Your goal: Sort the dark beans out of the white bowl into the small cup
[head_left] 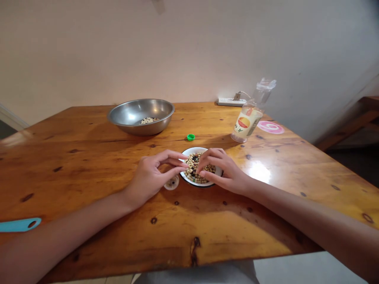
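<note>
A small white bowl [184, 179] with a dark rim holds pale round beans [201, 178] mixed with darker ones. My left hand [156, 171] reaches over the bowl's left rim, thumb and middle finger pinched close together at the beans. From the other side, my right hand [220, 167] is in the bowl with curled fingers, its thumb and fingertips close together on the beans. Whatever either pinch holds is too small to make out. Partly hidden under my left fingers, a small round white dish or lid [172, 183] with dark bits sits beside the bowl.
Behind the bowl lies a green bottle cap [191, 137]. A large steel basin [127, 116] with some beans stands at back left. A cut clear plastic bottle [247, 122] stands at right, near a power strip [231, 101]. A blue handle [20, 225] lies at left.
</note>
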A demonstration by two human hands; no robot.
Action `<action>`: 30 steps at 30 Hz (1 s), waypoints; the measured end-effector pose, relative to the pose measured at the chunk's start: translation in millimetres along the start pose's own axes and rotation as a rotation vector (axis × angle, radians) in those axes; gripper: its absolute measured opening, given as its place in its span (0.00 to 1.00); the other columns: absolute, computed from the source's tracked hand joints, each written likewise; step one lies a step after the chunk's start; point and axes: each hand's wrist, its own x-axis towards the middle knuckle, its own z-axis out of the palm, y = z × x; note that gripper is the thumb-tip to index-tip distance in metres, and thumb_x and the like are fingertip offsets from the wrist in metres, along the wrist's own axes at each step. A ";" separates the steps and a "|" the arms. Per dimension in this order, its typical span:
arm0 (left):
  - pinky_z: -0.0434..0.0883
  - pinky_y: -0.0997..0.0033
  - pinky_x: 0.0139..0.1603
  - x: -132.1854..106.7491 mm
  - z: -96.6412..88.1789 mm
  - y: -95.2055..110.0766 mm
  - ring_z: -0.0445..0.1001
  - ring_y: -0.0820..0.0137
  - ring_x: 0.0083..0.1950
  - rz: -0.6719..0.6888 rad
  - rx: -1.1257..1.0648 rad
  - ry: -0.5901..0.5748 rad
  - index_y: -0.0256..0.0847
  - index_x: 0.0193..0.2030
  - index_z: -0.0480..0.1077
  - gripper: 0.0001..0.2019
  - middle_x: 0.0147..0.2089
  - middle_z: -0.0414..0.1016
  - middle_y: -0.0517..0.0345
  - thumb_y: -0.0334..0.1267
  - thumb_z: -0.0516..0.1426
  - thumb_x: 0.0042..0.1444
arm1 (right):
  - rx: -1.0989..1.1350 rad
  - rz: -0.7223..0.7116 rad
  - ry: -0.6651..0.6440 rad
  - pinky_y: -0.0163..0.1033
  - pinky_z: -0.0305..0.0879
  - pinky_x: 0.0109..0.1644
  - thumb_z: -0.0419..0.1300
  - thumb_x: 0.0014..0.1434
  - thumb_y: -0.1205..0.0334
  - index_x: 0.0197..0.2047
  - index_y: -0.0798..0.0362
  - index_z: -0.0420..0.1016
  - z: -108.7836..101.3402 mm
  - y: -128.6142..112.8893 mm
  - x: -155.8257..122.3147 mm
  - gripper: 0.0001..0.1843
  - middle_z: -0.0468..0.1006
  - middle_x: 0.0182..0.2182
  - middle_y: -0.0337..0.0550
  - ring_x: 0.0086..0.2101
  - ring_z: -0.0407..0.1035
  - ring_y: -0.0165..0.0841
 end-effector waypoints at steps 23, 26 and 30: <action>0.72 0.77 0.41 -0.9 -2.5 1.1 0.76 0.72 0.37 0.113 0.176 0.062 0.41 0.36 0.74 0.05 0.35 0.79 0.60 0.38 0.61 0.52 | -0.034 -0.055 0.031 0.44 0.55 0.48 0.59 0.59 0.62 0.32 0.53 0.73 2.5 4.1 -0.7 0.05 0.73 0.35 0.43 0.40 0.66 0.35; 0.72 0.76 0.40 -0.6 -6.6 3.1 0.76 0.72 0.36 0.121 0.218 0.060 0.41 0.35 0.74 0.05 0.35 0.79 0.60 0.38 0.61 0.52 | -0.024 -0.042 0.054 0.44 0.56 0.47 0.58 0.59 0.64 0.31 0.53 0.72 2.9 4.7 -0.4 0.05 0.73 0.35 0.43 0.39 0.67 0.34; 0.71 0.76 0.41 8.4 -22.8 6.7 0.76 0.71 0.38 0.189 0.291 0.090 0.40 0.34 0.73 0.04 0.36 0.79 0.59 0.37 0.60 0.54 | 0.006 -0.036 0.072 0.44 0.58 0.47 0.59 0.59 0.66 0.31 0.53 0.72 3.5 5.3 -0.1 0.05 0.72 0.33 0.43 0.39 0.67 0.34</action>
